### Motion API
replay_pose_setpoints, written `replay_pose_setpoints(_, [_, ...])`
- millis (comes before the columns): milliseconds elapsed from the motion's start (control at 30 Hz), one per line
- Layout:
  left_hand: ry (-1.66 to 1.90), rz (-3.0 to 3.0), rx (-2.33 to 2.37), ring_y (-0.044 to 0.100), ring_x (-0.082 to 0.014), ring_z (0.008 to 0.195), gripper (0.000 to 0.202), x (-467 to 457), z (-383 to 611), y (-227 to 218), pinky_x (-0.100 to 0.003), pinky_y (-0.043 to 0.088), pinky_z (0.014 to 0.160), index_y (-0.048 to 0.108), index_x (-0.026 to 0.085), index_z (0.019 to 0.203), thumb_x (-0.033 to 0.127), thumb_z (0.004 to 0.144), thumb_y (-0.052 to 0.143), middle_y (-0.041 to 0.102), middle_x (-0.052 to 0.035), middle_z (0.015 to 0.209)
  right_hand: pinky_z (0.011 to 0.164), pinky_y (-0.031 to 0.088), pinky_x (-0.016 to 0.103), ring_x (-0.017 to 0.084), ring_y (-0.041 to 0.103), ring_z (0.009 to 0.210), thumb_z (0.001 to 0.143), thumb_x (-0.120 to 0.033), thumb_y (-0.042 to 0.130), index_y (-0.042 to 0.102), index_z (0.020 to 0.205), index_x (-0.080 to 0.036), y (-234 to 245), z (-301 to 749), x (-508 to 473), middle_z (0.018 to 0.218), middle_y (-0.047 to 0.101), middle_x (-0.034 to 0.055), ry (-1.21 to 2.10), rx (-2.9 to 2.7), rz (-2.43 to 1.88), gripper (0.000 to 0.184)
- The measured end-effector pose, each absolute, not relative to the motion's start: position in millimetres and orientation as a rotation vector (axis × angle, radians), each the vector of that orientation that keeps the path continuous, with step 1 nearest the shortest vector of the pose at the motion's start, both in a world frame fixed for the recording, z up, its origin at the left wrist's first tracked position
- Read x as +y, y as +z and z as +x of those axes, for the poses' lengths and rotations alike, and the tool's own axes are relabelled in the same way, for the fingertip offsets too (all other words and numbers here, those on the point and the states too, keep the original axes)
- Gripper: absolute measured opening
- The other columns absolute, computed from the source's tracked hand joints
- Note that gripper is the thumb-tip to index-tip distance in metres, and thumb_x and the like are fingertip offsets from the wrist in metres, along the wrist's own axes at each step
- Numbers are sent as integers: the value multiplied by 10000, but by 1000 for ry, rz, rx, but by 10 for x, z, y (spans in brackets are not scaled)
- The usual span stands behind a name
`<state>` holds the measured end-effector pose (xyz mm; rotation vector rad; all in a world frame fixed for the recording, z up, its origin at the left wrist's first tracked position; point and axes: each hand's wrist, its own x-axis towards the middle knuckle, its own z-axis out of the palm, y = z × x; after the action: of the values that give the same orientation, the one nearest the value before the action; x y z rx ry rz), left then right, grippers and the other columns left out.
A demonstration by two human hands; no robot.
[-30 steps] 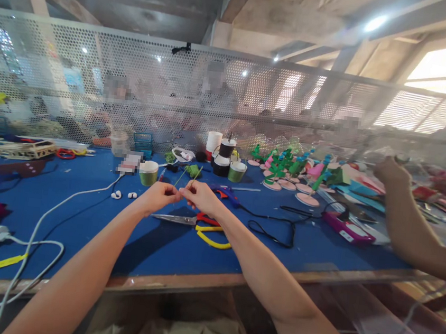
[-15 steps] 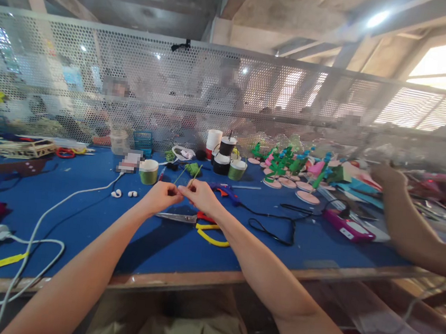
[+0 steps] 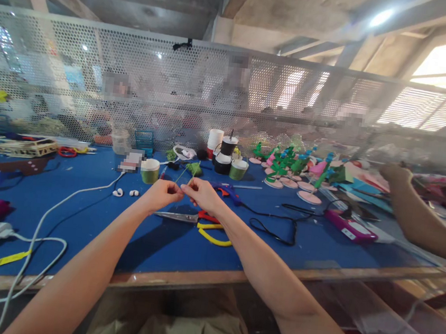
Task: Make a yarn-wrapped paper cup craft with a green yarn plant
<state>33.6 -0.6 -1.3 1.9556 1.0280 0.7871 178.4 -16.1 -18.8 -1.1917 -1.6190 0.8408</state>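
Note:
My left hand point(image 3: 163, 196) and my right hand point(image 3: 204, 196) meet above the blue table, fingertips pinched almost together. Thin green yarn point(image 3: 180, 175) rises from the fingers of both, toward a small green yarn bundle point(image 3: 194, 169) just behind. Beneath the hands lie scissors point(image 3: 214, 237) with yellow and red handles, blades pointing left. A blue glue gun point(image 3: 231, 194) with a black cord rests beyond my right hand. The green-wrapped paper cup point(image 3: 149, 172) stands behind my left hand.
Stacked cups point(image 3: 222, 162) stand at the back beside another green cup point(image 3: 238, 170). Paper plants on pink discs point(image 3: 309, 197) fill the back right. A purple power strip point(image 3: 350, 226) and a co-worker's arm point(image 3: 409, 218) are on the right. A white cable point(image 3: 48, 212) runs along the left.
My hands stay pinched together with hardly any movement. The co-worker's arm at the right has shifted slightly, and the view has moved a little.

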Motion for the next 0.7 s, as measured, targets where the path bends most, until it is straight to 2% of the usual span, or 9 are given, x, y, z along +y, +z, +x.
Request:
replay_pose_setpoints(267, [783, 2002, 1054, 361, -82, 491, 239, -22, 364, -32, -209, 267, 480, 499, 128, 523, 351, 578, 565, 433, 54, 480, 353, 256, 179, 43, 328, 357, 684, -345, 542, 398, 537, -173, -211, 1768, -161, 400, 382, -83, 762, -1608, -1242, 268])
replay_pose_setpoints(500, [762, 2005, 1031, 383, -84, 491, 274, 11, 356, -75, -208, 290, 484, 536, 119, 570, 392, 588, 546, 455, 51, 489, 390, 372, 186, 72, 453, 466, 672, -406, 538, 475, 683, -160, -203, 1776, -175, 558, 519, -32, 923, -1648, -1077, 255])
replay_pose_setpoints(700, [827, 2063, 1098, 379, -87, 474, 231, 2, 382, -78, -214, 264, 466, 510, 133, 506, 348, 584, 549, 444, 50, 453, 351, 317, 184, 62, 387, 383, 669, -418, 536, 437, 607, -172, -239, 1778, -161, 448, 441, -61, 843, -1601, -1181, 272])
